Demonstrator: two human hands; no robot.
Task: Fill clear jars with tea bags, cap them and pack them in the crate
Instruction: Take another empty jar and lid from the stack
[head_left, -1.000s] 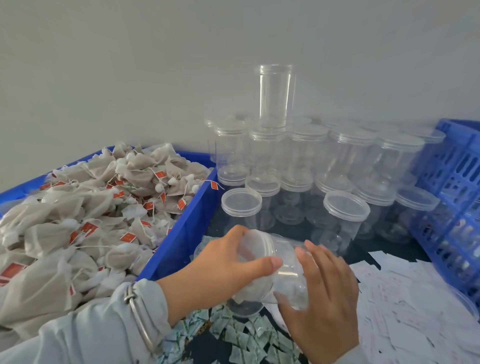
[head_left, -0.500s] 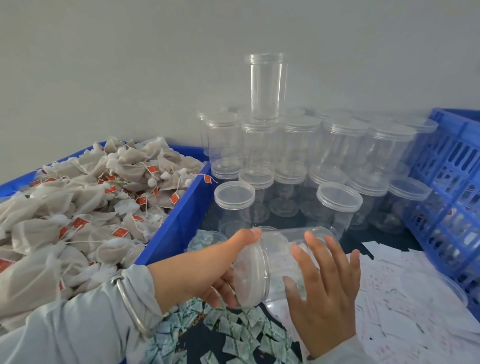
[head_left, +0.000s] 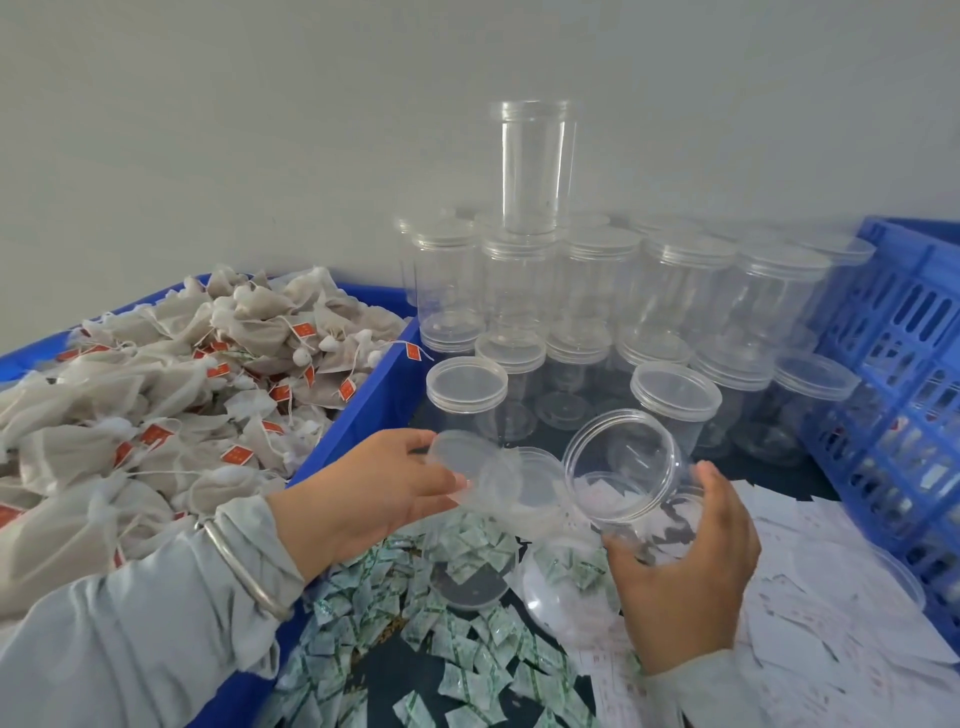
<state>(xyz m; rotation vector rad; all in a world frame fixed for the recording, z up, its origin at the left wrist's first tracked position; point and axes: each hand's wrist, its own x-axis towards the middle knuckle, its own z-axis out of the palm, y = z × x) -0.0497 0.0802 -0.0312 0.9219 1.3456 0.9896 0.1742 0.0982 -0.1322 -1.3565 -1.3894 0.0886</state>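
Observation:
My right hand grips an empty clear jar, tilted with its open mouth toward me. Just left of that mouth, my left hand pinches the jar's clear lid, now off the jar. A blue bin on the left is heaped with tea bags bearing orange tags. The blue slotted crate stands at the right.
Several capped empty jars are stacked in rows behind my hands, one uncapped jar standing on top. Small green-and-white sachets and loose lids lie in front. White paper slips cover the right.
The lid has come off the jar. My left hand drew it away to the left, while my right hand turned the jar's mouth up toward me.

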